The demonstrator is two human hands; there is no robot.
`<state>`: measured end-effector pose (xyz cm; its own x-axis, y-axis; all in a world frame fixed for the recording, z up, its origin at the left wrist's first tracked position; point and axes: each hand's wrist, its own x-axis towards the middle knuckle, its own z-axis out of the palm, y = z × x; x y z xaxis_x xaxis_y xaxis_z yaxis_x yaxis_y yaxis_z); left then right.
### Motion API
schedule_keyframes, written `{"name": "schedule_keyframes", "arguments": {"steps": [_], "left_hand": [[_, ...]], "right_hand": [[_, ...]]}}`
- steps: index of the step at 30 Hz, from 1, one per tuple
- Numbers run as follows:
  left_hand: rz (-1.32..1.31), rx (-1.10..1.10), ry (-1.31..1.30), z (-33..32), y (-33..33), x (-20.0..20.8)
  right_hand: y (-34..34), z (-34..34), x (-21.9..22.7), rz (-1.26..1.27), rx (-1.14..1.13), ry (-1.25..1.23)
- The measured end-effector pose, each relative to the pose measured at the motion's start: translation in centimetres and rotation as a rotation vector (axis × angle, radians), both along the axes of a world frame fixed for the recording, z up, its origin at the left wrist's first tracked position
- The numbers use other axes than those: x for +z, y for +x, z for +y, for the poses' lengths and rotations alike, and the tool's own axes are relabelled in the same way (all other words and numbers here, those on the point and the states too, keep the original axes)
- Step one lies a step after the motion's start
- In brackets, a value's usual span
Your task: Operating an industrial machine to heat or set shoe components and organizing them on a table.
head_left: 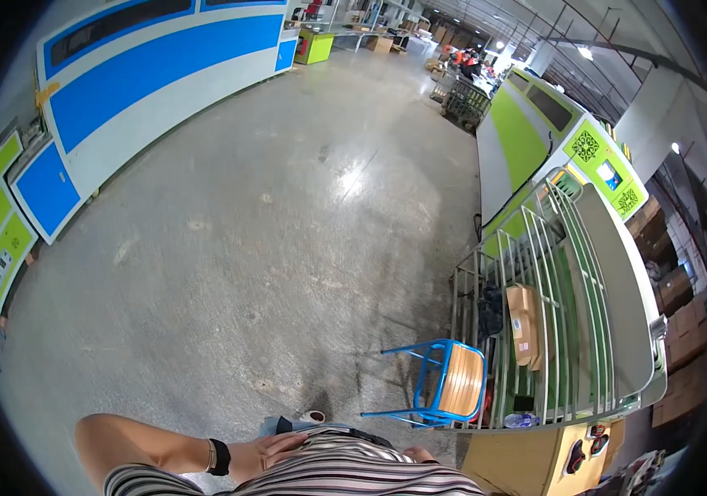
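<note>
My left hand rests against the front of my striped shirt, its fingers lying flat with nothing seen in them. A black band circles that wrist. Of my right hand only a small part shows past the shirt, and its fingers are hidden. Nearest on the right side stands a stool with a blue metal frame and a slatted wooden seat. Below my waist a shoe shows on the floor.
A metal rail rack holding a brown cardboard piece lines the right. Beyond it is a green-and-white machine; a long blue-and-white machine runs along the left. Grey floor lies between. A yellowish cabinet stands lower right.
</note>
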<state>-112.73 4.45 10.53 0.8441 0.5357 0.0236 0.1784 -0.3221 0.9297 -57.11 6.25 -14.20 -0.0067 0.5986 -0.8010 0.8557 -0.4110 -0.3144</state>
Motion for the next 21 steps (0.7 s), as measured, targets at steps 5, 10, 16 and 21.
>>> {"name": "schedule_keyframes", "arguments": {"steps": [5,10,16,21], "left_hand": [[0.072,0.028,0.186,-0.5,-0.5,0.6],[0.105,0.055,0.118,-1.2,-0.6,0.7],[0.047,0.079,-0.097,-0.8,-0.1,2.1],[0.110,0.150,-0.356,-0.9,0.5,3.5]], "right_hand": [[1.0,2.9,-6.2,0.131,0.132,0.123],[-4.9,3.8,-2.8,0.111,-0.284,0.018],[-4.8,3.7,1.7,0.043,-0.091,0.125],[-4.0,3.3,3.7,-0.018,-0.125,0.078]]}}
